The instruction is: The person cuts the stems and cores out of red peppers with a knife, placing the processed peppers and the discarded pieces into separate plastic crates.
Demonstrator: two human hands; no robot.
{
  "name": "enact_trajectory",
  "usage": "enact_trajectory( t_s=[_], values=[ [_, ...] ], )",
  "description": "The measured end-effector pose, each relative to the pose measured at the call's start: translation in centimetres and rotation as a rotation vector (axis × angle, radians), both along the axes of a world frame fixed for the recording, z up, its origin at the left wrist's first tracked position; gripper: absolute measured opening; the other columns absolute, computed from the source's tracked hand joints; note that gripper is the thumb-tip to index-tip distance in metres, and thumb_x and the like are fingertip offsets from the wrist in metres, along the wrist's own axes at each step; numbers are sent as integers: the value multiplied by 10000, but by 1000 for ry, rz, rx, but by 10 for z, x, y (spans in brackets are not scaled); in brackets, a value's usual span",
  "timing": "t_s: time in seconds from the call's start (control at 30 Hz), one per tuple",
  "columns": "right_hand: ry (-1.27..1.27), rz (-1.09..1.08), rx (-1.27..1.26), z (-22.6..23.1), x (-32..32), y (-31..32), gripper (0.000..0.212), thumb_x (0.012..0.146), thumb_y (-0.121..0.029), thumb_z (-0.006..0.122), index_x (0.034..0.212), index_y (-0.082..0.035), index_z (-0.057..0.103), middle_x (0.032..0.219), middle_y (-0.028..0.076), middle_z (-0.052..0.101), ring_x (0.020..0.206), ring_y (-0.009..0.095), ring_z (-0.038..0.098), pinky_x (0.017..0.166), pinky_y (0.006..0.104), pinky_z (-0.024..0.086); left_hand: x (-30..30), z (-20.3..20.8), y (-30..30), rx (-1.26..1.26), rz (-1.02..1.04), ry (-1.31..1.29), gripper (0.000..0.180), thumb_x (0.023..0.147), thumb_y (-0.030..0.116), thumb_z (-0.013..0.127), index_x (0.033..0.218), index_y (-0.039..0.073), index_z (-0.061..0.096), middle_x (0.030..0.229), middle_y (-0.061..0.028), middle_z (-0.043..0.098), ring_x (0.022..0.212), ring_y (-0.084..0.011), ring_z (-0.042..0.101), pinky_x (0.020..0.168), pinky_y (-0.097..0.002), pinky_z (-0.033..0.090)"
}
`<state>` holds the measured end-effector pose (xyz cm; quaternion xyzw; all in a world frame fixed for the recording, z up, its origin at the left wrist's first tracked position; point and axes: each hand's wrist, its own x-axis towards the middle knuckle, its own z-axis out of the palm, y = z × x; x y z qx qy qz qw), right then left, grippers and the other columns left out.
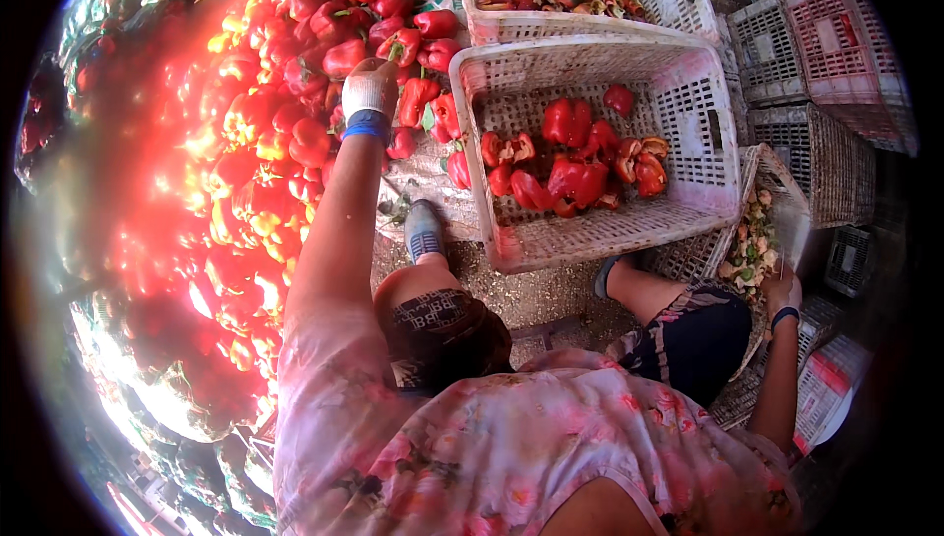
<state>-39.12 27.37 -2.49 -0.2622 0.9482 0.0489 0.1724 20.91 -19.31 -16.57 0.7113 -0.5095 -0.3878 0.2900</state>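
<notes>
I log: red pepper (400, 47), one, on the near pile's (261, 133) right margin, just beyond the left hand (371, 93), the nearer; long axis unclear. Left fingers curled, contents untellable. Right hand (783, 292) beside pale trimmings (755, 249); its grip I cannot tell.

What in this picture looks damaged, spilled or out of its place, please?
Small greenish scraps lie loose on the ground beside the grey-blue shoe, outside any crate. Several glossy red bell peppers in the nearer pale, dirt-stained plastic crate look split open, showing hollow insides.
</notes>
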Motion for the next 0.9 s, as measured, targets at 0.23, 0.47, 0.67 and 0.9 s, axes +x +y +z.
enact_trajectory(
  t_s=[0.23,0.47,0.67,0.9],
  values=[
    [92,-59,-595,-20,14,-37,406,912,-207,618,1259,3,615,1181,78,665,886,182,635,722,317,502,-9,-161,-33,277,-284,-451,485,771,388,646,1147,82,667,1064,-195,700,1035,-340,665,905,-412,515],
    [-79,-195,-673,14,144,-171,375,895,-228,651,1205,-17,639,1096,59,678,492,76,487,437,224,381,-22,-184,-60,611,-370,-478,582,751,442,753,1225,150,583,1067,-114,706,997,-228,673,821,-367,537],
    [-333,-184,-707,5,197,-220,382,912,-186,633,1238,12,606,1045,74,695,530,64,515,467,205,407,-14,-178,-39,407,-242,-339,858,630,352,809,1407,211,473,1224,-143,654,1171,-306,617,996,-411,475],
    [-519,-175,-635,-5,239,-217,292,908,-181,645,1140,-4,668,1003,52,703,529,80,541,473,215,427,-24,-159,-13,304,-307,-582,582,701,368,773,1213,155,596,1218,-138,654,1178,-328,607,985,-431,484]
  ],
)
